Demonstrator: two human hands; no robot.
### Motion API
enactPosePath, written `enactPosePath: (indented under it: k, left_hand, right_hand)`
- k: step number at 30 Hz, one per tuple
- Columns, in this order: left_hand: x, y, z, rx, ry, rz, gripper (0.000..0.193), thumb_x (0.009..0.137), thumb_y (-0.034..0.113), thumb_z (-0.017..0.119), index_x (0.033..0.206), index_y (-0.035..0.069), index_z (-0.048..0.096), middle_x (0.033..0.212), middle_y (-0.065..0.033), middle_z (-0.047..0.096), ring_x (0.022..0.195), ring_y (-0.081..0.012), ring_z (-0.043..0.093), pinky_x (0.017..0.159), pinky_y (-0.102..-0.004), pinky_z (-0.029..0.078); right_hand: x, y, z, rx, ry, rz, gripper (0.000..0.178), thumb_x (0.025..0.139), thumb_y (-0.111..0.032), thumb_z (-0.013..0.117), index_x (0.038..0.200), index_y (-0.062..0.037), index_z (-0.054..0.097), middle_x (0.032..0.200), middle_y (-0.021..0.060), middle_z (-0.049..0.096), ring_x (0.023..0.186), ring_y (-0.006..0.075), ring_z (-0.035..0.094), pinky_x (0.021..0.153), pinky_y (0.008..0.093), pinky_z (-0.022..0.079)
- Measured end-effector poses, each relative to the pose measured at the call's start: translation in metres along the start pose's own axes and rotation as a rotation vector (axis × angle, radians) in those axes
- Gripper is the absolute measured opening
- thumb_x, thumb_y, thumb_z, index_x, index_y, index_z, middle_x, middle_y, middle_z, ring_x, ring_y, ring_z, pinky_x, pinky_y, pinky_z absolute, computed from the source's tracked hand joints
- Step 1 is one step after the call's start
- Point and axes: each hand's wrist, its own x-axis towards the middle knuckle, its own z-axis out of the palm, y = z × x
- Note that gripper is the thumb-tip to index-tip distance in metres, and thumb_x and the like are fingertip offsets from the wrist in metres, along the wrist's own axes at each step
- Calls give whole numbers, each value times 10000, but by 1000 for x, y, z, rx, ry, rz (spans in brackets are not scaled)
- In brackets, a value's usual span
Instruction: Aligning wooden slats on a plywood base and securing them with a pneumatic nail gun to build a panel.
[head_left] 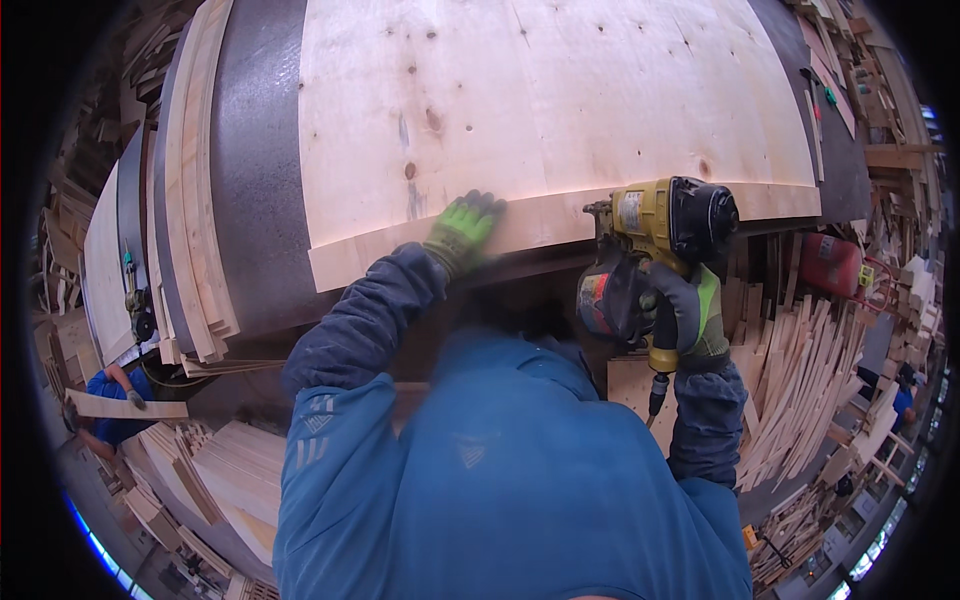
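Observation:
A large pale plywood panel [560,100] with dark knots lies in front of me. Along its near edge runs a narrow wooden strip [548,222]. My left hand [465,235], in a green and grey work glove, rests on the strip left of its middle, fingers stretched forward onto the panel. My right hand [700,315], gloved likewise, is closed round the handle of a yellow and black coil nail gun [648,212]. The gun's nose points left, over or close to the strip; I cannot tell whether it touches. An air hose fitting [661,375] hangs from the handle.
A dark sheet [255,150] lies under the panel, with long boards [190,180] stacked left. Loose wooden slats [800,380] are heaped at right, near a red container [830,264]. At far left a person [115,395] holds a board; another in blue [903,400] is far right.

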Motion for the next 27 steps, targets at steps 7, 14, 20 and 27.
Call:
enactPosePath:
  k: [7, 14, 20, 27]
  left_hand:
    - [-20, 1, -4, -6, 11, 19, 1166, 959, 626, 978, 1888, 85, 526, 1869, -272, 580, 1731, -522, 558, 1477, -654, 415]
    - [-26, -10, -30, 1, 24, 15, 1166, 978, 658, 955, 1887, 69, 523, 1874, -276, 581, 1735, -528, 560, 1471, -658, 414]
    - [-26, -13, -33, -39, 18, 6, 1176, 975, 660, 952, 1872, 33, 523, 1877, -301, 572, 1743, -535, 548, 1476, -666, 400]
    - [-32, -32, -24, -98, 85, 37, 1168, 965, 564, 983, 1865, -18, 519, 1849, -328, 593, 1729, -558, 549, 1481, -645, 391]
  right_hand:
    - [9, -1, 18, -58, 32, 89, 338, 1148, -221, 853, 1391, 15, 851, 990, 45, 853, 706, 121, 771, 628, 322, 613]
    - [-13, -9, 25, -82, 11, 63, 319, 1168, -213, 834, 1391, 16, 849, 984, 44, 845, 696, 117, 759, 611, 334, 595]
    - [-22, -21, 59, -108, -25, -70, 323, 1164, -208, 841, 1390, 22, 858, 1014, 31, 861, 746, 110, 767, 669, 335, 606]
    - [-6, -24, 145, 26, -74, 59, 306, 1148, -186, 851, 1372, 21, 868, 1015, 26, 861, 767, 107, 773, 680, 328, 607]
